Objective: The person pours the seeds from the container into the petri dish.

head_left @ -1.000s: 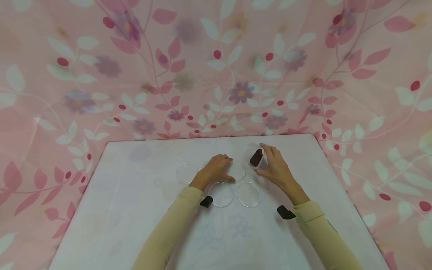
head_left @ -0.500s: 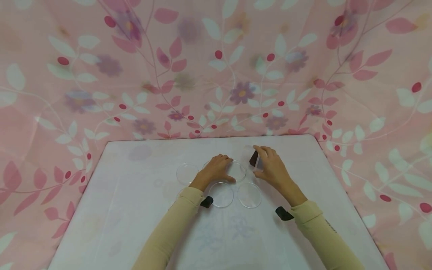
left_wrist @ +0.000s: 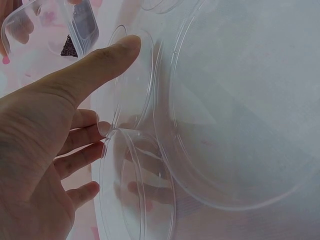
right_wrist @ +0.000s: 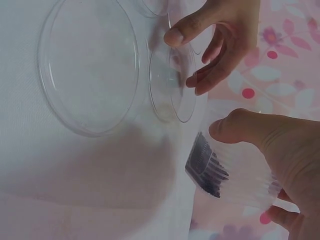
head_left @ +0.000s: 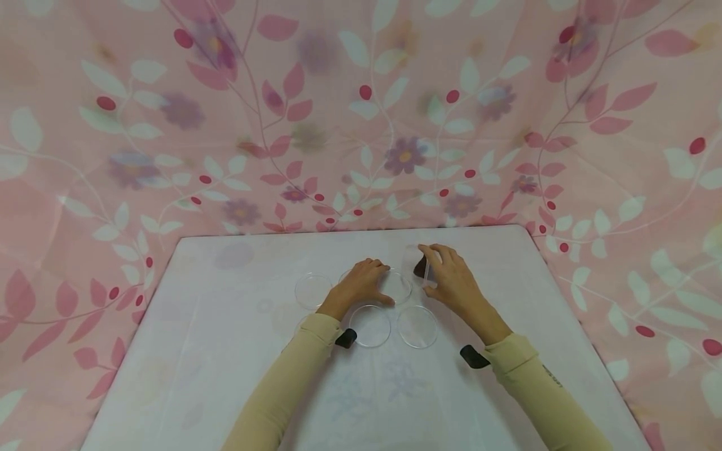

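My left hand (head_left: 361,283) pinches a clear petri dish lid (right_wrist: 186,97) by its rim, between thumb and fingers. The lid leans at an angle beside its dish (right_wrist: 161,92), seen in the right wrist view. My right hand (head_left: 455,282) grips a clear plastic tub (right_wrist: 240,185), tipped sideways toward the left above the table, near that dish. Inside the tub is a dark brown, granular mass (head_left: 420,267), soil-like, gathered at its lower side. Whether any has fallen into the dish cannot be seen. Two petri dishes, a left one (head_left: 370,326) and a right one (head_left: 417,327), lie nearer me.
Another dish (head_left: 313,290) lies left of my left hand, and further dishes are partly hidden behind that hand and forearm. A white cloth covers the table (head_left: 225,351). Pink floral fabric (head_left: 338,125) hangs behind and at both sides.
My right hand has shifted slightly left and turned the tub, so its opening faces more to the left and the dark mass shows less. My left hand stays in place.
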A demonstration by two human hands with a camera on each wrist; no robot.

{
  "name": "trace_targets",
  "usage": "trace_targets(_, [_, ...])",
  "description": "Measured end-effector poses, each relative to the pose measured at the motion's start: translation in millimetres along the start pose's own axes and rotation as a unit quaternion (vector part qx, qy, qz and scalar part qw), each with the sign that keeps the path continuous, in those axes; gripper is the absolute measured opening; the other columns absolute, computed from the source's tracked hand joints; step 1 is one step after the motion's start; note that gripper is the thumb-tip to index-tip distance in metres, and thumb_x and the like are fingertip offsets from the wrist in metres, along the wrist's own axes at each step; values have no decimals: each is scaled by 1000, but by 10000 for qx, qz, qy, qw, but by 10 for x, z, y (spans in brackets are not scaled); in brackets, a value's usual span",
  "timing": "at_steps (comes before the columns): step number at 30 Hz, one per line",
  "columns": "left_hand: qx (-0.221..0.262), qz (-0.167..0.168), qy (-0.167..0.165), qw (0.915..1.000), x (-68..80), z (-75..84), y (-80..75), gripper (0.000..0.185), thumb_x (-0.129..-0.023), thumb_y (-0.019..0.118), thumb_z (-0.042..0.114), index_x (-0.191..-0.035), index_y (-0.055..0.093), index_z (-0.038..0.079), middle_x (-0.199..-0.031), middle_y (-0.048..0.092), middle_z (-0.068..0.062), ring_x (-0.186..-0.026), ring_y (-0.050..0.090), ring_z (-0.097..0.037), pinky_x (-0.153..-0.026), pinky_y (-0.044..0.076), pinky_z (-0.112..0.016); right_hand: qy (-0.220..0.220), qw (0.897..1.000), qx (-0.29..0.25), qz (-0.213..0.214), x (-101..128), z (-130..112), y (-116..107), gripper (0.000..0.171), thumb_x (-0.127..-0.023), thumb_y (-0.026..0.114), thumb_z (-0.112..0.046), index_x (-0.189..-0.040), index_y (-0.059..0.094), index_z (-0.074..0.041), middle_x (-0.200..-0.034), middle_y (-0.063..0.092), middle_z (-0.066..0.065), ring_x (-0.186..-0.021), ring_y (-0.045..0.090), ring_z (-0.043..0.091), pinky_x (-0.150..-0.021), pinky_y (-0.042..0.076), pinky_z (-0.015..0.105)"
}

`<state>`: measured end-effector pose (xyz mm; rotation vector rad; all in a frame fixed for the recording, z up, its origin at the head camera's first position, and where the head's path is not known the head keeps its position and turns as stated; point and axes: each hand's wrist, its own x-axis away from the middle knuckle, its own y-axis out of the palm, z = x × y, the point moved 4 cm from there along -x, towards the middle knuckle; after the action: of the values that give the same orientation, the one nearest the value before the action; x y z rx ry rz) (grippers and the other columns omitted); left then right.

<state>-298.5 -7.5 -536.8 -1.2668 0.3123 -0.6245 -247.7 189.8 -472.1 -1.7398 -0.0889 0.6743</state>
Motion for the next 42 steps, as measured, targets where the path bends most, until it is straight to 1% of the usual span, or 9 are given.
trace_targets(8, [66,-69,-96,9999,23,21,-10,88,-72,78,61,-141,52,13,-139,55,-5,-133,48,-26,-118,34,-43,-103,9996,183,-169,-13,-34,29,98,-62,92,-19,-145,41,-13,-133,52,20,-122,52,40,-98,50,54])
trace_targets(16, [88,-50,-109,9999,35,52,-36,86,-73,79,59,-141,52,13,-140,55,-6,-134,47,-26,-119,33,-43,-299,9987,345,-220,-22,-87,39,96,-63,91,-17,-145,42,-13,-133,52,19,-123,52,40,-99,49,55])
trace_targets(21, [86,-54,-111,9999,29,51,-39,86,-73,78,59,-141,52,13,-140,55,-6,-133,47,-25,-119,33,-42,-450,9977,459,-202,-25,-126,41,100,-60,94,-18,-146,41,-13,-133,53,20,-123,52,40,-101,48,54])
trace_targets(28, [72,-62,-105,9999,24,45,-34,87,-73,78,60,-142,52,13,-140,55,-5,-134,47,-25,-119,32,-42,-642,9959,607,-191,-18,-174,48,104,-58,95,-16,-146,41,-12,-134,53,20,-122,52,40,-100,48,54])
trace_targets(36, [52,-60,-103,9999,31,47,-39,87,-73,79,59,-142,52,13,-141,55,-7,-134,47,-26,-119,33,-43,-855,9929,823,-30,-30,-215,35,100,-58,95,-17,-143,44,-11,-132,53,21,-120,53,40,-100,49,52])
trace_targets(42, [57,-31,-112,9999,40,41,-45,88,-72,79,59,-141,52,13,-140,55,-6,-132,48,-26,-117,35,-43,-923,9912,951,0,-37,-235,28,95,-60,93,-15,-142,46,-11,-131,54,21,-120,53,39,-100,49,51])
